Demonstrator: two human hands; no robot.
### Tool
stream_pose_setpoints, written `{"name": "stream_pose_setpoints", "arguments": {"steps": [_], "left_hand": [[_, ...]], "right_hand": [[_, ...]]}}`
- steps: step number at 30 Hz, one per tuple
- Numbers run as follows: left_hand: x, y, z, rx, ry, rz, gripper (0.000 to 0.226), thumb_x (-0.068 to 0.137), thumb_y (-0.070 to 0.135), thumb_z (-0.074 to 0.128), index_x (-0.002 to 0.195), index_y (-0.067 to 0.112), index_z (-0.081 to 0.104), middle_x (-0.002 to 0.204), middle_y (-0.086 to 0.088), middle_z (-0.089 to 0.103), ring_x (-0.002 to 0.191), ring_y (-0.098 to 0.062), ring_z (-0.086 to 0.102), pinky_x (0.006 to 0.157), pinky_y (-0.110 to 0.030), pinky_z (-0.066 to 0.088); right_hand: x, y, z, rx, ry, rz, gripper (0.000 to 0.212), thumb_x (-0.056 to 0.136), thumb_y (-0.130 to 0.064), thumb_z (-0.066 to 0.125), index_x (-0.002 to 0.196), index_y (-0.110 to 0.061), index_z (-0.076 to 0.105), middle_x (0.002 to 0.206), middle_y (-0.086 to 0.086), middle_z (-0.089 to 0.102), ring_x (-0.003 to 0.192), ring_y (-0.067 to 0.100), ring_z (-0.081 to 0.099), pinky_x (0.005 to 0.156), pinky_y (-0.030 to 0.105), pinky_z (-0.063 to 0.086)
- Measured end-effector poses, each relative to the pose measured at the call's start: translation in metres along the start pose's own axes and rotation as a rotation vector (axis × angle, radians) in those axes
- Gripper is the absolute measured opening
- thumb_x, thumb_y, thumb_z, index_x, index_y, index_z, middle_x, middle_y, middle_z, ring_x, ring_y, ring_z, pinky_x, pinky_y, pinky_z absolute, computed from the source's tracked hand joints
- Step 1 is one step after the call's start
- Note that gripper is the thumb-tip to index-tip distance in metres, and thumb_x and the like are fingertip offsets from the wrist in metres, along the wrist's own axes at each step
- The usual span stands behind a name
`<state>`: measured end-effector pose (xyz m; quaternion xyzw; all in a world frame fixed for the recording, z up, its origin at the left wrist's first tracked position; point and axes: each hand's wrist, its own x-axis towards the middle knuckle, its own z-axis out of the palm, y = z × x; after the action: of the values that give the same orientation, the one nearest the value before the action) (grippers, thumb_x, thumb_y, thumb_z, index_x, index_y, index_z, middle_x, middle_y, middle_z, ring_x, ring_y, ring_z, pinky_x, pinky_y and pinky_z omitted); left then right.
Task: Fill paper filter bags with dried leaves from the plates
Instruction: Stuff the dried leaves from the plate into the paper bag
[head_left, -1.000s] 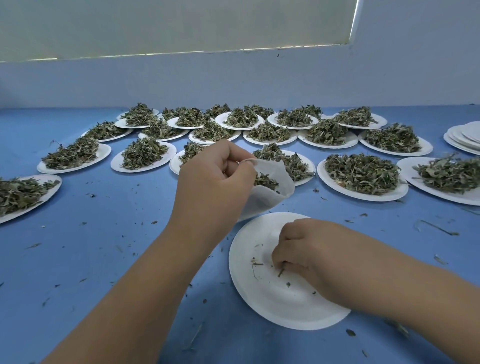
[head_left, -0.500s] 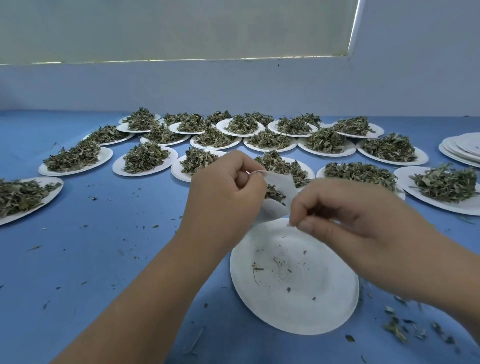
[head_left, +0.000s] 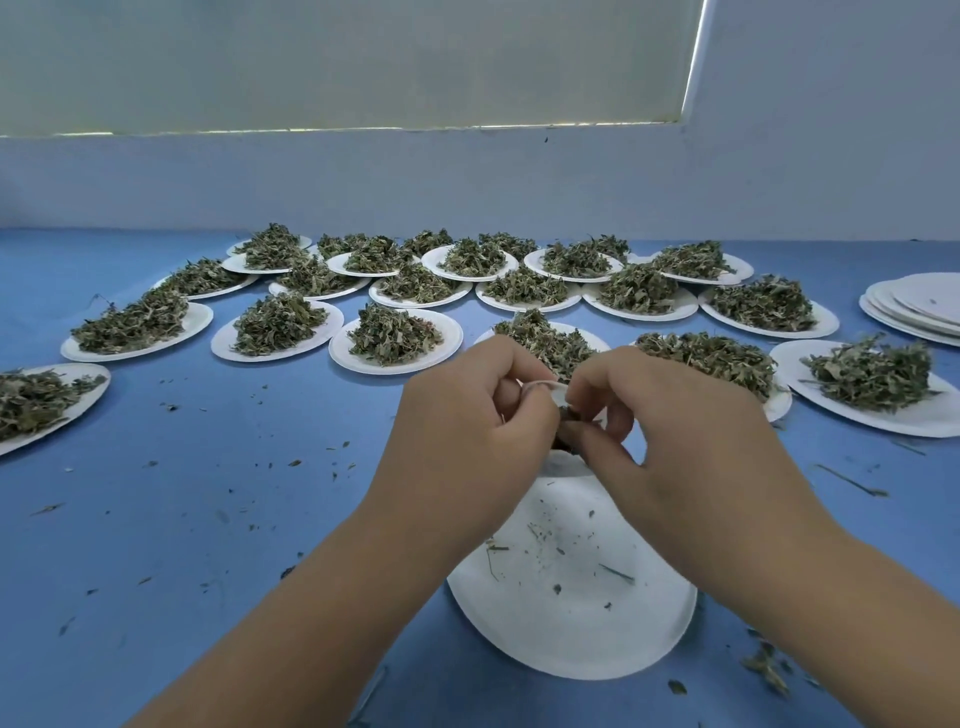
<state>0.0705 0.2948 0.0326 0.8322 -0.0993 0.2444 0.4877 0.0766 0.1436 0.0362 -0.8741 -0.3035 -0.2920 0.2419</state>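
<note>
My left hand (head_left: 467, 415) pinches the rim of a white paper filter bag (head_left: 558, 391), held above the near plate. Most of the bag is hidden between my two hands. My right hand (head_left: 670, 436) meets it from the right, its thumb and fingertips pinched on dried leaf bits (head_left: 569, 415) at the bag's mouth. Below the hands lies a white paper plate (head_left: 566, 623) with only crumbs and a few stems left on it. Several white plates heaped with dried green leaves (head_left: 395, 332) spread across the blue table behind.
A stack of bare white plates (head_left: 914, 306) sits at the far right. Leaf crumbs litter the blue table (head_left: 208, 519), with a small cluster (head_left: 763, 665) at the near right. A pale wall closes off the back edge.
My right hand left the near plate, rose with pinched leaf bits and reached the bag's mouth next to my left hand. The bag is now nearly hidden between the hands.
</note>
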Motion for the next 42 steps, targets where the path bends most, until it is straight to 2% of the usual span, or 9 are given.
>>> {"name": "stream_pose_setpoints", "arguments": {"steps": [3, 9, 15, 18, 20, 27, 35, 39, 42], "left_hand": [[0.0, 0.0, 0.002, 0.013, -0.005, -0.004, 0.021, 0.083, 0.007, 0.059, 0.073, 0.024, 0.065, 0.055, -0.009, 0.049, 0.048, -0.006, 0.038, 0.046, -0.015, 0.033], [0.001, 0.0, -0.001, -0.008, 0.027, -0.015, 0.022, 0.085, 0.007, 0.059, 0.072, 0.024, 0.066, 0.054, -0.006, 0.05, 0.048, -0.004, 0.04, 0.046, -0.011, 0.034], [0.0, 0.001, -0.001, -0.047, 0.03, -0.025, 0.023, 0.084, 0.006, 0.06, 0.07, 0.024, 0.065, 0.049, 0.006, 0.043, 0.046, -0.002, 0.039, 0.044, -0.009, 0.032], [-0.003, 0.004, 0.002, -0.076, -0.025, 0.003, 0.018, 0.085, 0.01, 0.061, 0.073, 0.023, 0.066, 0.051, 0.0, 0.047, 0.046, -0.002, 0.04, 0.044, -0.009, 0.031], [-0.006, 0.005, 0.004, -0.089, -0.067, 0.024, 0.014, 0.084, 0.014, 0.059, 0.075, 0.023, 0.066, 0.052, 0.0, 0.047, 0.045, -0.002, 0.041, 0.044, -0.008, 0.031], [-0.015, 0.009, 0.014, -0.081, -0.134, 0.074, 0.01, 0.08, 0.022, 0.056, 0.077, 0.022, 0.065, 0.055, -0.003, 0.052, 0.044, -0.004, 0.04, 0.045, -0.014, 0.034], [-0.007, 0.008, 0.002, -0.057, -0.02, 0.059, 0.012, 0.08, 0.021, 0.057, 0.075, 0.027, 0.066, 0.054, 0.012, 0.052, 0.048, 0.0, 0.047, 0.045, -0.008, 0.034], [-0.013, 0.013, 0.008, -0.065, -0.091, 0.089, 0.012, 0.08, 0.019, 0.056, 0.076, 0.024, 0.066, 0.051, 0.006, 0.048, 0.046, -0.003, 0.042, 0.045, -0.009, 0.031], [-0.02, 0.017, 0.014, -0.076, -0.107, 0.107, 0.012, 0.08, 0.019, 0.056, 0.077, 0.026, 0.066, 0.053, 0.013, 0.047, 0.047, -0.001, 0.042, 0.047, -0.006, 0.03]], "right_hand": [[0.001, 0.0, 0.0, -0.037, 0.03, -0.046, 0.004, 0.08, -0.023, 0.067, 0.079, -0.02, 0.068, 0.07, -0.009, 0.06, 0.066, 0.016, 0.054, 0.052, 0.04, 0.05], [0.002, 0.01, -0.007, 0.328, 0.042, 0.065, 0.009, 0.083, -0.023, 0.07, 0.084, -0.031, 0.072, 0.082, -0.014, 0.062, 0.067, 0.007, 0.052, 0.061, 0.011, 0.038], [0.004, 0.009, 0.002, 0.554, -0.196, 0.482, 0.019, 0.084, -0.037, 0.065, 0.102, -0.042, 0.062, 0.094, -0.017, 0.062, 0.062, 0.004, 0.06, 0.06, 0.017, 0.047], [0.005, 0.004, 0.006, 0.733, -0.328, 0.599, 0.013, 0.089, -0.033, 0.063, 0.101, -0.035, 0.066, 0.086, -0.009, 0.068, 0.063, 0.015, 0.066, 0.06, 0.031, 0.056], [0.006, 0.002, 0.007, 0.807, -0.307, 0.61, 0.008, 0.087, -0.023, 0.063, 0.093, -0.025, 0.068, 0.08, -0.003, 0.068, 0.062, 0.018, 0.066, 0.053, 0.025, 0.053], [0.011, 0.003, 0.015, 0.58, -0.209, 0.539, 0.028, 0.075, 0.0, 0.052, 0.055, -0.019, 0.045, 0.039, -0.011, 0.047, 0.033, 0.001, 0.039, 0.033, 0.014, 0.03], [0.008, 0.01, -0.002, 0.966, -0.357, 0.581, 0.015, 0.093, -0.023, 0.062, 0.093, -0.014, 0.073, 0.092, 0.021, 0.069, 0.082, 0.034, 0.07, 0.066, 0.034, 0.059], [0.008, 0.006, 0.005, 0.722, -0.258, 0.534, 0.017, 0.088, -0.014, 0.062, 0.072, -0.008, 0.061, 0.053, 0.001, 0.06, 0.045, 0.007, 0.054, 0.047, 0.015, 0.043], [0.009, 0.007, 0.012, 0.548, -0.247, 0.481, 0.014, 0.077, -0.002, 0.054, 0.064, -0.006, 0.05, 0.052, -0.001, 0.048, 0.042, 0.003, 0.038, 0.038, 0.014, 0.031]]}}
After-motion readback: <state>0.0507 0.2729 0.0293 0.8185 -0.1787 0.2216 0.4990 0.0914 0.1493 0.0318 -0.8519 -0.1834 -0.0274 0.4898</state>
